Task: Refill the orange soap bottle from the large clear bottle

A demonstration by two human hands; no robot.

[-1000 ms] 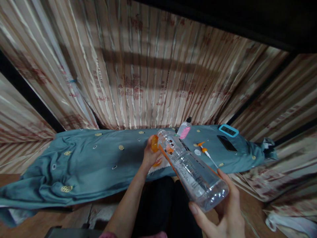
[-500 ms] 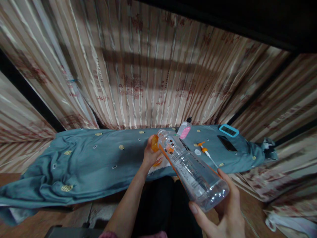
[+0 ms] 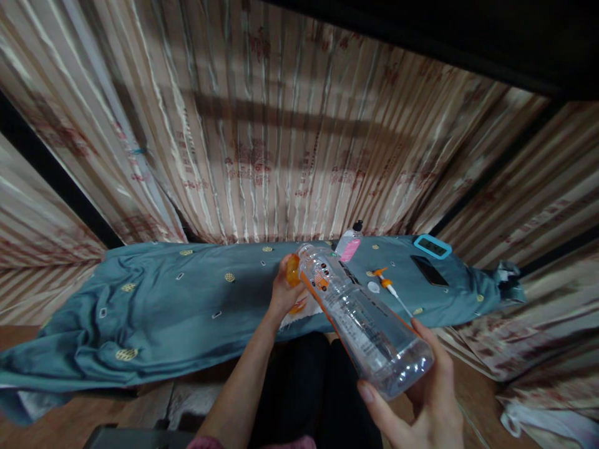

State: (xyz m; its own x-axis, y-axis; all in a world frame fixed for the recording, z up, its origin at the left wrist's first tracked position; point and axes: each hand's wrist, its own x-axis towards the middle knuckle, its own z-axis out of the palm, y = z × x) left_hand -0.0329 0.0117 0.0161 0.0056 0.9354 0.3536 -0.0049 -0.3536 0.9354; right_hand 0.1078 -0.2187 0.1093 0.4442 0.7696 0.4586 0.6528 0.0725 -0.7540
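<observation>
In the head view my right hand (image 3: 421,393) grips the base of a large clear plastic bottle (image 3: 365,321) with an orange cartoon print. The bottle is tilted, its neck lower in depth and pointing up-left, away from me. My left hand (image 3: 281,290) is wrapped round a small translucent orange container (image 3: 293,269). The mouth of the clear bottle is against or just beside this container; whether they touch cannot be made out. Behind my left hand lies a white and orange printed packet or cloth (image 3: 302,304), partly covered by the bottle.
A blue-green patterned cloth (image 3: 178,312) covers the table. On it are a bottle with a pink label and black cap (image 3: 349,243), an orange pump head with a tube (image 3: 386,282), a white disc (image 3: 373,287), a phone (image 3: 429,270) and a blue-framed clock (image 3: 433,247). Curtains (image 3: 253,156) hang behind.
</observation>
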